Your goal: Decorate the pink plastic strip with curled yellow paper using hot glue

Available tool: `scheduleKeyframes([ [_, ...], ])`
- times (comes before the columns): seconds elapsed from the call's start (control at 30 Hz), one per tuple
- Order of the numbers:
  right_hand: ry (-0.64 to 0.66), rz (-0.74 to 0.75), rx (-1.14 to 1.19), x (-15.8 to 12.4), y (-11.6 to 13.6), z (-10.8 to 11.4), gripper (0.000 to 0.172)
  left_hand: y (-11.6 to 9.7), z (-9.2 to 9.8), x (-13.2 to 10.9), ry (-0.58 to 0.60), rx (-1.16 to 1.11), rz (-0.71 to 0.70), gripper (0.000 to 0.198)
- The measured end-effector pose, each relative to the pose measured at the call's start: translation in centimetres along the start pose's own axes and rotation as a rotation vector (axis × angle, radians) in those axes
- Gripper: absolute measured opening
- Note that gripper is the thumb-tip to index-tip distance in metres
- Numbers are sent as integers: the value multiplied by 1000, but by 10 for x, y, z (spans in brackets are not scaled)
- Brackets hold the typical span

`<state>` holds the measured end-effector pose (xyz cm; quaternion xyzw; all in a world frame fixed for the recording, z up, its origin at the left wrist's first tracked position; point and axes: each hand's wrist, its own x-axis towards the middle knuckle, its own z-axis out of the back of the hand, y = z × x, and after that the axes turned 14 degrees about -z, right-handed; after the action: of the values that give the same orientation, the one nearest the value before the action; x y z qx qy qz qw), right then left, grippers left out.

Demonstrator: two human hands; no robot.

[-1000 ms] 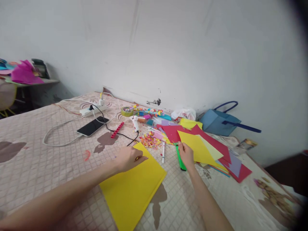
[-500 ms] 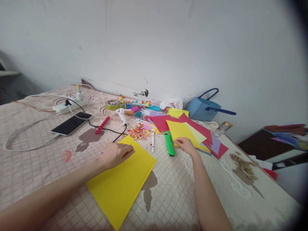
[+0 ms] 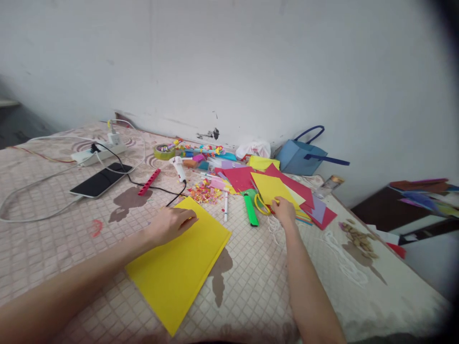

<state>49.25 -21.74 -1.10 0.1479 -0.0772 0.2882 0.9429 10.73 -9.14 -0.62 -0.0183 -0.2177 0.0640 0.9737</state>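
Observation:
My left hand [image 3: 171, 225] rests on a folded yellow sheet [image 3: 182, 267] in front of me. Its fingers are loosely bent, with a gap under them, and grasp nothing that I can see. Farther right, my right hand [image 3: 285, 211] has its fingertips pinched at the lower edge of another yellow sheet [image 3: 269, 188], on top of a pile of coloured sheets. Left of those fingertips shows the yellow handle of scissors [image 3: 261, 206], and beside it lies a bright green cutter-like tool [image 3: 251, 210]. White string [image 3: 275, 228] lies below the right hand.
A white glue gun [image 3: 177, 168], paper scraps [image 3: 205, 193], a white pen [image 3: 225, 206] and a red strip [image 3: 149, 182] lie ahead. At left are a phone [image 3: 102, 180] and power strip [image 3: 98, 154] with cables. A blue bag [image 3: 301, 157] stands against the wall; peanut-like pieces [image 3: 359, 240] lie right.
My right hand has moved a little right and the top yellow sheet has shifted with it, so the scissors' yellow handle now shows. The left hand stays on its sheet.

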Motion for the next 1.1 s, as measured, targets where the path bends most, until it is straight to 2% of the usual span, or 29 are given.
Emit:
scheduleKeyframes([
  [0.23,73,180,5,-4,21,-12,23,1,0,0,20,-3,17,30],
  [0.43,-6,1,-51,-4,16,-18,33,-2,5,2,19,14,7,31],
  [0.53,0,-5,-46,-2,11,-19,32,-4,8,2,45,18,23,33],
  [0.7,33,4,11,0,10,-25,33,0,15,4,69,43,182,31],
  [0.9,33,0,214,1,10,-22,26,25,23,4,24,14,427,29],
  [1.03,9,-12,475,1,10,-7,37,46,32,-2,33,-68,514,27],
  [1.1,49,-3,639,-1,14,0,44,54,36,-5,80,-145,512,27],
])
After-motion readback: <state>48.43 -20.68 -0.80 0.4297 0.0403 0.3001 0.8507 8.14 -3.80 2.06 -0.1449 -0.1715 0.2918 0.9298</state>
